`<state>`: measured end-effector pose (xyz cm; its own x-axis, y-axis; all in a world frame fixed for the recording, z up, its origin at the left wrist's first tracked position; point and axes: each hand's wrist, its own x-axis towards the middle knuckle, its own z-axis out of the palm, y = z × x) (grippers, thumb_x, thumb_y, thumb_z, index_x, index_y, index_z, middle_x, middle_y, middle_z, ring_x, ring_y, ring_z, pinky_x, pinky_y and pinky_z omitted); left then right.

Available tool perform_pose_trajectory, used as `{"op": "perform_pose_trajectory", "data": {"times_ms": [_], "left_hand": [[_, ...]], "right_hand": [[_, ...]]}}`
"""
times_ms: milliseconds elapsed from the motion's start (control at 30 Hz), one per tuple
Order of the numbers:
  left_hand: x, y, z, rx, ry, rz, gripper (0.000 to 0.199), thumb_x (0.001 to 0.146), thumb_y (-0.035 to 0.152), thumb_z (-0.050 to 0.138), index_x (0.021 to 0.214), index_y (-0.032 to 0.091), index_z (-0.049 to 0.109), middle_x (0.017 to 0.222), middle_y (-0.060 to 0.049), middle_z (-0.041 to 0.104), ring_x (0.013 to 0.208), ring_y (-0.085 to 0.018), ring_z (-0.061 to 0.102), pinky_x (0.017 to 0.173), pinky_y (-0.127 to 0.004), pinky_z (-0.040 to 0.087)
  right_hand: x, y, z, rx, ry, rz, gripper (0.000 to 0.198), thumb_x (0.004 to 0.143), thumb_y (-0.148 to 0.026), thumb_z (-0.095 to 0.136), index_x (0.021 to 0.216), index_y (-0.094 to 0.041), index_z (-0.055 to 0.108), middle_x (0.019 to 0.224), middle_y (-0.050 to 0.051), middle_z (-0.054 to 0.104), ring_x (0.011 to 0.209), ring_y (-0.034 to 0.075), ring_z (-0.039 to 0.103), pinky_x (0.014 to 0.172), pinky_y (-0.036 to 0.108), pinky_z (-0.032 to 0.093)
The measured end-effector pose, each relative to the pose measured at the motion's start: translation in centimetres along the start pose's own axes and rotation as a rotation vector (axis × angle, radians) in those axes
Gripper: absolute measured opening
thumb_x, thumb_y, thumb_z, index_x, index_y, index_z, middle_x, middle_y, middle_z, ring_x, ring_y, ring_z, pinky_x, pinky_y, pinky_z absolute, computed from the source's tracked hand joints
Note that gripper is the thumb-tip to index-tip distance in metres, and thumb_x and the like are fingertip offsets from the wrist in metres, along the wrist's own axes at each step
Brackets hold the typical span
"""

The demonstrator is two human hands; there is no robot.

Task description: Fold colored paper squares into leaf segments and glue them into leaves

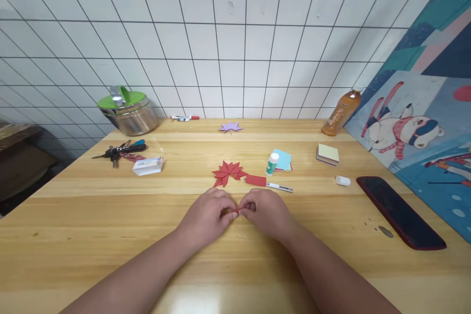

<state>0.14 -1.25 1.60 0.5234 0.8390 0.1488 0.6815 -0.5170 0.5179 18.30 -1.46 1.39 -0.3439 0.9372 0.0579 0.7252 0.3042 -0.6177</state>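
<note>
My left hand (pixel 208 213) and right hand (pixel 265 212) rest on the table (pixel 91 235), fingertips pinched together on a small red paper piece (pixel 236 211); its fold is mostly hidden, so this unit appears unfinished. Just beyond lies a red paper leaf (pixel 228 172), apparently assembled, with a red paper strip (pixel 255 180), a craft knife (pixel 279 187) and a glue stick (pixel 272 163) beside it. Farther back sits a finished purple paper leaf (pixel 230 127).

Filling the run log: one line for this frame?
left hand + right hand: pinching small red paper piece | red paper leaf beyond | glue bottle open
</note>
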Motion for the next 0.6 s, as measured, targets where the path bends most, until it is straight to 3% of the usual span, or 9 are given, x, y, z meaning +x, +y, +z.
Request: {"op": "perform_pose_trajectory", "data": {"times_ms": [167,333,467,600], "left_hand": [[-0.2,0.5,-0.4,0.004,-0.003,0.046,0.017,0.081,0.022,0.051,0.073,0.023,0.066,0.074,-0.001,0.063,0.076,-0.017,0.053,0.073,-0.031,0.039],[0.4,-0.4,-0.4,-0.304,0.174,-0.138,0.018,0.080,0.029,0.052,0.071,0.021,0.065,0.078,-0.002,0.063,0.077,-0.016,0.057,0.075,-0.028,0.042],[0.7,-1.0,-0.5,-0.452,0.225,-0.199,0.021,0.080,0.033,0.053,0.070,0.018,0.064,0.075,-0.003,0.062,0.073,-0.016,0.057,0.072,-0.027,0.043],[0.7,-0.7,-0.3,-0.493,0.218,-0.206,0.017,0.077,0.030,0.057,0.068,0.018,0.063,0.073,-0.003,0.062,0.072,-0.016,0.057,0.071,-0.028,0.044]], "right_hand": [[-0.1,-0.1,0.1,0.049,0.028,-0.017,0.006,0.071,-0.022,0.060,0.068,-0.024,0.065,0.070,-0.003,0.062,0.063,0.010,0.053,0.057,0.022,0.035],[0.3,0.6,0.5,0.297,0.144,0.111,0.025,0.072,-0.030,0.061,0.096,-0.026,0.063,0.078,-0.002,0.064,0.061,0.011,0.055,0.060,0.023,0.042],[0.5,0.5,0.7,0.391,0.157,0.123,0.021,0.075,-0.034,0.057,0.090,-0.022,0.065,0.076,0.001,0.064,0.062,0.012,0.056,0.060,0.024,0.044],[0.5,-0.2,0.8,0.496,0.141,0.105,0.027,0.075,-0.033,0.057,0.099,-0.022,0.063,0.076,0.000,0.063,0.059,0.010,0.054,0.057,0.023,0.044]]}}
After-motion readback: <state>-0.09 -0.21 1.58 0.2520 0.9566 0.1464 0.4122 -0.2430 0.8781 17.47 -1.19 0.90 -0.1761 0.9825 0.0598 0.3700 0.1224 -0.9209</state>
